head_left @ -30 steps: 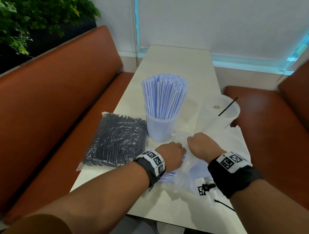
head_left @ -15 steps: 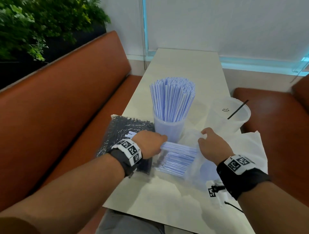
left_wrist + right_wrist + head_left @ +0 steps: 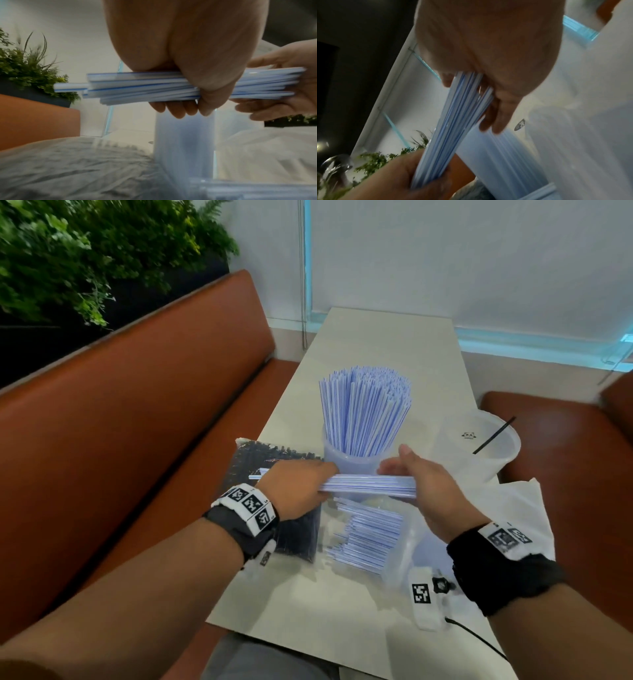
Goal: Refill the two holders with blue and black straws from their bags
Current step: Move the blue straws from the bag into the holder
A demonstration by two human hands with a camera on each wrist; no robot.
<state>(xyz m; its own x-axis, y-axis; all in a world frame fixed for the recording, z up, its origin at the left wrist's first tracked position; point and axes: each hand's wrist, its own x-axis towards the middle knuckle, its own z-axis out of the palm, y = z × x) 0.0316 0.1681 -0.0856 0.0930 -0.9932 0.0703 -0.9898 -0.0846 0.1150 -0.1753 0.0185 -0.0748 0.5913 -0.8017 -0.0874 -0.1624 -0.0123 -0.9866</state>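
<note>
We see a bundle of straws (image 3: pixel 370 486), white with thin blue stripes, held level above the table (image 3: pixel 376 344), just in front of the near holder (image 3: pixel 346 462). The left hand (image 3: pixel 298 487) grips the bundle near its left end, fingers (image 3: pixel 173 109) curled under it and thumb over; one straw sticks out further than the rest. The right hand (image 3: pixel 424 484) cups the other end, its fingers loosely bent around the tips. The holder is a translucent cup, packed with upright striped straws that fan outward. Below the hands lies a clear bag (image 3: pixel 370 539) with more striped straws lying flat. To its left, a bag of black straws (image 3: pixel 270 470) rests on the table. A second holder (image 3: pixel 479 446), at the right, contains one black straw (image 3: pixel 493 435) leaning on its rim.
</note>
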